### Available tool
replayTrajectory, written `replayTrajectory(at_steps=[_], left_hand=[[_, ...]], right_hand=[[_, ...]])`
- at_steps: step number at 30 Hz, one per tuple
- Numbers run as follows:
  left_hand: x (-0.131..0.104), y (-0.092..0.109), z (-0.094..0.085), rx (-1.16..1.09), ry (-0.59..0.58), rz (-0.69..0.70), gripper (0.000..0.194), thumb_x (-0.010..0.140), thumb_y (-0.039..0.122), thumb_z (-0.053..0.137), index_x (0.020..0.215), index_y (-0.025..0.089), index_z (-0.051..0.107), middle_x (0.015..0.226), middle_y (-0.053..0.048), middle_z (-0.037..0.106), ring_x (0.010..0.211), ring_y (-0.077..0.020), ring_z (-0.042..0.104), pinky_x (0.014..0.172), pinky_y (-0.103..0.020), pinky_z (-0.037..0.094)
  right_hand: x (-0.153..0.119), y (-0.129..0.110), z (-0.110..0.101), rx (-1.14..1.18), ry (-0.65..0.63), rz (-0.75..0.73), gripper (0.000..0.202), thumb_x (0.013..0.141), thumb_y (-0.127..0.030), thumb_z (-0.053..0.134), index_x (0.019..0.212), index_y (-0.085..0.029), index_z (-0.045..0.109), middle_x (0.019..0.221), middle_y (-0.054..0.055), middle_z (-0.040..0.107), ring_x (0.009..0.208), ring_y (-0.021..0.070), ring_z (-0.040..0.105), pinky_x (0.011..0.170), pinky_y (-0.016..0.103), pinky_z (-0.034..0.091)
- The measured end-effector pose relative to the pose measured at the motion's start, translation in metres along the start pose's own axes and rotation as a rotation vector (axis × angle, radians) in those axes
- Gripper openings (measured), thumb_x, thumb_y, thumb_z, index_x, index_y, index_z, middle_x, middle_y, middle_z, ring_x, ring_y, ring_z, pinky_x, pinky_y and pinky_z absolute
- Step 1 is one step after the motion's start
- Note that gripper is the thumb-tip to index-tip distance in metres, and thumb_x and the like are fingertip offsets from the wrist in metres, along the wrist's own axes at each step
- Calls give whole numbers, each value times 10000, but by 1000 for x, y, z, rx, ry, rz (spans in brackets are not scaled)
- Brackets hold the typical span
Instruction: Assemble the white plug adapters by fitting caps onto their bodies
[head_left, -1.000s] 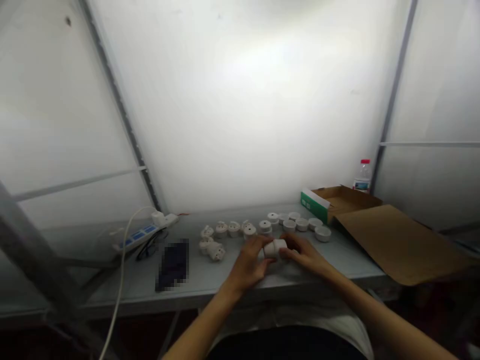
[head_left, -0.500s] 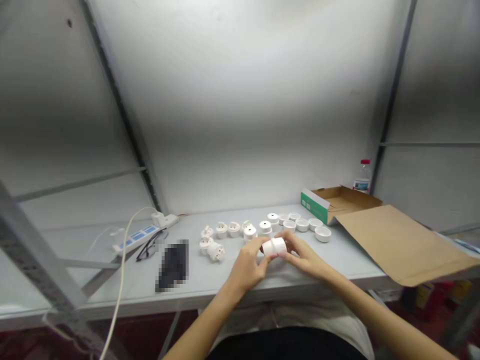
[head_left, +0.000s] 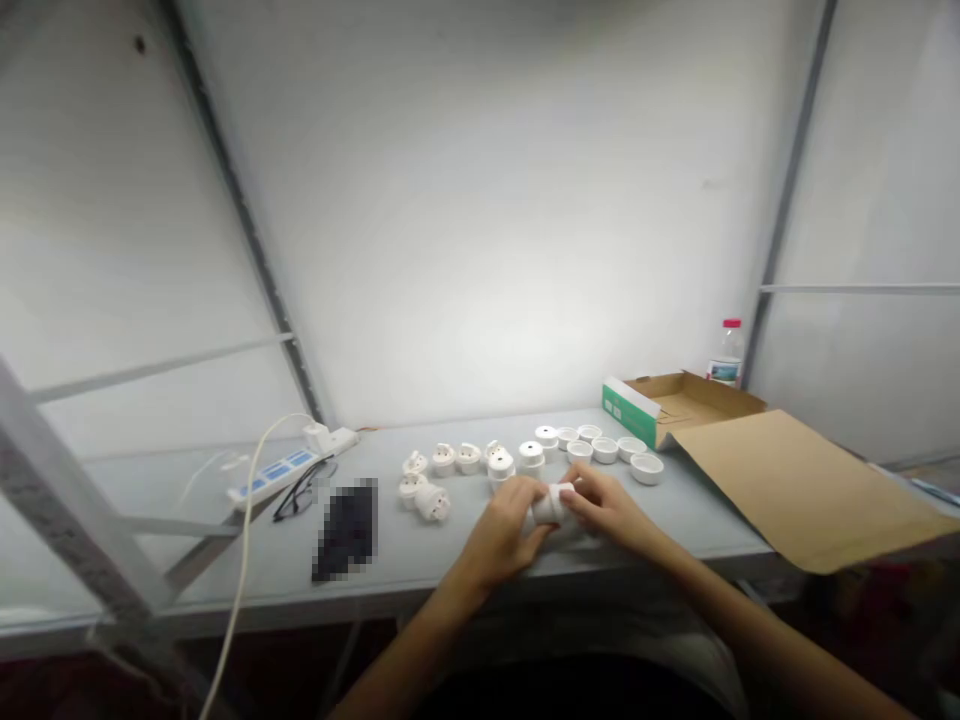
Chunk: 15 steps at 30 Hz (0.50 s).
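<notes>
I see L hand (head_left: 501,528) & R hand (head_left: 611,512), fingers gripping opp. ends of wht cylindrical pc (head_left: 552,506) over tabletop (head_left: 409,556), nr wht cups (head_left: 604,452).

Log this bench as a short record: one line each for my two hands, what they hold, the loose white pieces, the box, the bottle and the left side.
Left hand: gripping the left end of a white part
Right hand: fingers on its right end
Held: white part, above the table
White cups: six, open side up, left of the box
Box: open, brown inside, green side
Bottle: red cap, behind the box
Left side: power strip, glasses, dark pixelated item
</notes>
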<state>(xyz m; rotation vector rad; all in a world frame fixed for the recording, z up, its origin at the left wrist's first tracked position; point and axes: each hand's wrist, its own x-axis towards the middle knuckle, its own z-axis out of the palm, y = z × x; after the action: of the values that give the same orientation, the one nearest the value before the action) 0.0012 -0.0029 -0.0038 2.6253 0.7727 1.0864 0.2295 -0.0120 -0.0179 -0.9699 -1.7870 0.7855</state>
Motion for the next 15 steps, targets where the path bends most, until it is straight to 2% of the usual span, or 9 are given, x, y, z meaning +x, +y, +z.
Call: replayTrajectory(at_steps=[10, 15], left_hand=[[1, -5, 2, 62, 15, -12, 206, 932, 228, 724, 1082, 223, 582, 1087, -51, 681, 1011, -253, 646, 880, -377, 522], [1, -2, 1, 125, 76, 1, 286, 920, 357, 781, 1111, 227, 612, 1077, -55, 712, 1017, -275, 659, 896, -403, 501]], right_hand=[[0, 3, 2, -42, 36, -28, 435, 994, -658, 558, 957, -226, 581, 641, -29, 588, 571, 166, 527, 553, 284, 355], [0, 3, 2, -87, 58, -80, 359, 1027, -579, 549, 1077, -229, 613, 706, -20, 597, 645, 189, 560, 614, 308, 417]])
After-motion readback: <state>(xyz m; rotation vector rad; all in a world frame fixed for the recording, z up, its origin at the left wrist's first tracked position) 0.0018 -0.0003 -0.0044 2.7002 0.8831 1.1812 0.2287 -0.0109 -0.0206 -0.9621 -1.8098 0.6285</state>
